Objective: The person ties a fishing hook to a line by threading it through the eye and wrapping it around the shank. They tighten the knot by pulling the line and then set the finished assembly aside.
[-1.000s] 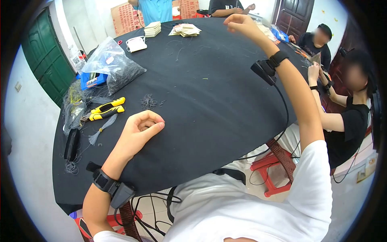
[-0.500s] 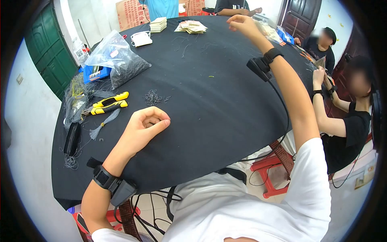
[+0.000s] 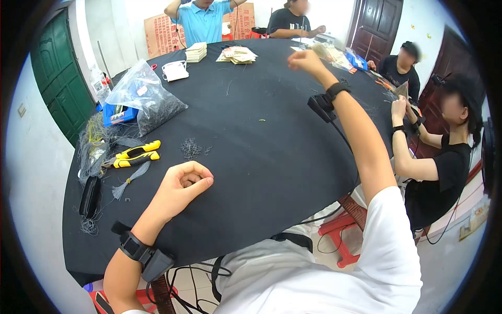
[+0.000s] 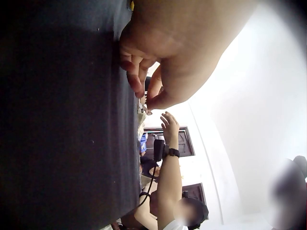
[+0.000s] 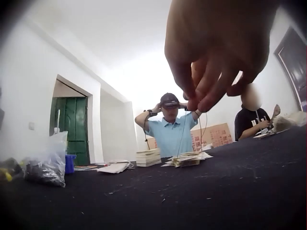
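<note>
My right hand [image 3: 309, 64] is raised over the far part of the dark table, thumb and fingertips drawn together. In the right wrist view a thin thread [image 5: 182, 136] hangs from its fingertips. My left hand [image 3: 182, 189] stays low at the near left, fingers curled and thumb close to the index finger. I cannot tell whether it pinches a fine strand. Just beyond it lies a small heap of short grey threads [image 3: 191, 149]. Yellow-and-black pliers [image 3: 125, 163] lie to its left, above a tied grey thread bundle [image 3: 130, 179].
A clear bag of dark material [image 3: 157, 107] leans by a blue box [image 3: 117, 116] at the left. Tangled threads [image 3: 94, 152] and a black case [image 3: 90, 196] lie near the left edge. Stacked cards [image 3: 196, 52] and a loose card pile [image 3: 237, 54] are at the back. Other people sit around.
The head view has shifted, so the table sits lower and more of the people opposite shows. My right hand appears slightly lower in view; both hands keep nearly the same pose.
</note>
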Available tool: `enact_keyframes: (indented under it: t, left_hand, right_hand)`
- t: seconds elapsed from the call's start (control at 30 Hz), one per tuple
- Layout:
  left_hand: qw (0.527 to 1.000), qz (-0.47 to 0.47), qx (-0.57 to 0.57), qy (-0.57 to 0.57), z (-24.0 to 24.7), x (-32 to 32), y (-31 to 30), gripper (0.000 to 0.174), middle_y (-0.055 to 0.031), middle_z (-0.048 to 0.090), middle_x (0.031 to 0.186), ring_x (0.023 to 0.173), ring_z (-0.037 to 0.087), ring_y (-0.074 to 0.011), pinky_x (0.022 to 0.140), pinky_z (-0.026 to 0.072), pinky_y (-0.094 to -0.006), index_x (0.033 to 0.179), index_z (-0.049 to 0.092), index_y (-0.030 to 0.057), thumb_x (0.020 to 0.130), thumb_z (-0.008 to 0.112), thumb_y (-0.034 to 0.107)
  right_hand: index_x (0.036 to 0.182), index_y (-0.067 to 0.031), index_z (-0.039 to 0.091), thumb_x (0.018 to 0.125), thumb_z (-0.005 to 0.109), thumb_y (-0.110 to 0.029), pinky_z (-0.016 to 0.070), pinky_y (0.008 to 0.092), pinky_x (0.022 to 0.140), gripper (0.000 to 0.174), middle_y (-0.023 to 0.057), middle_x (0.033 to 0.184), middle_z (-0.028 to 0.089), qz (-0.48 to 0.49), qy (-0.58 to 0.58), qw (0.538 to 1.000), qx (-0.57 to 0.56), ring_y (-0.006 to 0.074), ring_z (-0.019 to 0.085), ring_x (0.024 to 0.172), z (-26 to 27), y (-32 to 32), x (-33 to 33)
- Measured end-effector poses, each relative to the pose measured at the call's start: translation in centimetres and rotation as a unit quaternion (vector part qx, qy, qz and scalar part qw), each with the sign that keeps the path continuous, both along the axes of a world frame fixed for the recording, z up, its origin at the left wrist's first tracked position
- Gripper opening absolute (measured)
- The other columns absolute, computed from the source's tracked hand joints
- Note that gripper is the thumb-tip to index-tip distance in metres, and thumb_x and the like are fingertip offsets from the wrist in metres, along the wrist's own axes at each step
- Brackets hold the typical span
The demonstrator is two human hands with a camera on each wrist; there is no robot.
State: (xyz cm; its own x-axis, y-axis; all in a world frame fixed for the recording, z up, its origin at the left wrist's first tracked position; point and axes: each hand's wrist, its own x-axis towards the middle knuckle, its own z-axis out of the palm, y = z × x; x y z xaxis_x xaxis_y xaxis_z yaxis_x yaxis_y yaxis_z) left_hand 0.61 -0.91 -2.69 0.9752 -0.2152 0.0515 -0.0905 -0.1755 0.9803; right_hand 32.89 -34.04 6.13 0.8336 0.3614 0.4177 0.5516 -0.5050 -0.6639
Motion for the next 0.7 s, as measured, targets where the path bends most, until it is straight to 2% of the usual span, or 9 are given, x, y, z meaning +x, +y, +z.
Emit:
enact_keyframes:
  t: [0.17, 0.27, 0.37, 0.5, 0.63, 0.7]
  left_hand:
    - [1.000, -0.003, -0.001, 0.001, 0.1, -0.1, -0.1, 0.009, 0.0024, 0.057, 0.073, 0.065, 0.051, -0.0024, 0.059, 0.0398, -0.0168, 0.086, 0.061, 0.0019, 0.081, 0.063, 0.010]
    - [1.000, -0.006, -0.006, -0.004, -0.1, 0.0, 0.0, 0.010, 0.0015, 0.058, 0.074, 0.066, 0.052, -0.0033, 0.060, 0.0408, -0.0176, 0.086, 0.061, 0.0017, 0.081, 0.063, 0.010]
    - [1.000, -0.003, -0.003, -0.010, -0.1, -0.1, -0.1, 0.010, 0.0010, 0.059, 0.075, 0.066, 0.053, -0.0038, 0.061, 0.0418, -0.0182, 0.086, 0.061, 0.0017, 0.081, 0.063, 0.010]
    - [1.000, -0.008, 0.004, -0.012, 0.0, -0.1, -0.1, 0.010, 0.0007, 0.059, 0.076, 0.067, 0.053, -0.0039, 0.062, 0.0423, -0.0185, 0.086, 0.061, 0.0016, 0.081, 0.063, 0.010]
    - [1.000, -0.012, -0.005, -0.014, 0.0, -0.1, -0.3, 0.009, 0.0008, 0.059, 0.076, 0.068, 0.053, -0.0039, 0.063, 0.0421, -0.0183, 0.085, 0.061, 0.0014, 0.081, 0.063, 0.009]
    - [1.000, -0.016, -0.014, -0.014, -0.1, -0.1, -0.3, 0.008, 0.0010, 0.059, 0.076, 0.068, 0.053, -0.0037, 0.064, 0.0416, -0.0179, 0.085, 0.061, 0.0016, 0.081, 0.063, 0.008]
  right_hand:
    - [0.087, 0.0029, 0.066, 0.077, 0.060, -0.012, 0.0506, 0.0254, 0.060, 0.019, 0.0094, 0.075, 0.066, -0.059, 0.045, 0.974, -0.215, 0.0146, 0.062, 0.065, -0.3, -5.6, -0.3]
    - [0.087, 0.0036, 0.066, 0.076, 0.061, -0.014, 0.0509, 0.0254, 0.060, 0.021, 0.0093, 0.076, 0.066, -0.103, 0.048, 0.961, -0.251, 0.0151, 0.063, 0.065, -0.4, -9.5, -0.4]
    - [0.088, 0.0023, 0.067, 0.076, 0.061, -0.015, 0.0513, 0.0258, 0.059, 0.022, 0.0088, 0.076, 0.066, -0.103, 0.022, 0.976, -0.190, 0.0149, 0.063, 0.065, 0.3, -13.9, -1.7]
    - [0.092, -0.0037, 0.067, 0.076, 0.057, -0.016, 0.0518, 0.0284, 0.056, 0.022, 0.0050, 0.077, 0.066, -0.232, 0.122, 0.921, -0.287, 0.0142, 0.064, 0.069, 3.8, -15.4, -8.3]
    - [0.093, -0.0057, 0.067, 0.075, 0.060, -0.017, 0.0509, 0.0282, 0.055, 0.023, 0.0048, 0.078, 0.065, -0.216, 0.207, 0.914, -0.274, 0.0136, 0.064, 0.071, 3.5, -17.7, -10.9]
    - [0.092, -0.0057, 0.067, 0.074, 0.061, -0.017, 0.0499, 0.0276, 0.054, 0.022, 0.0047, 0.078, 0.065, -0.206, 0.213, 0.914, -0.279, 0.0129, 0.063, 0.070, 2.8, -17.7, -11.8]
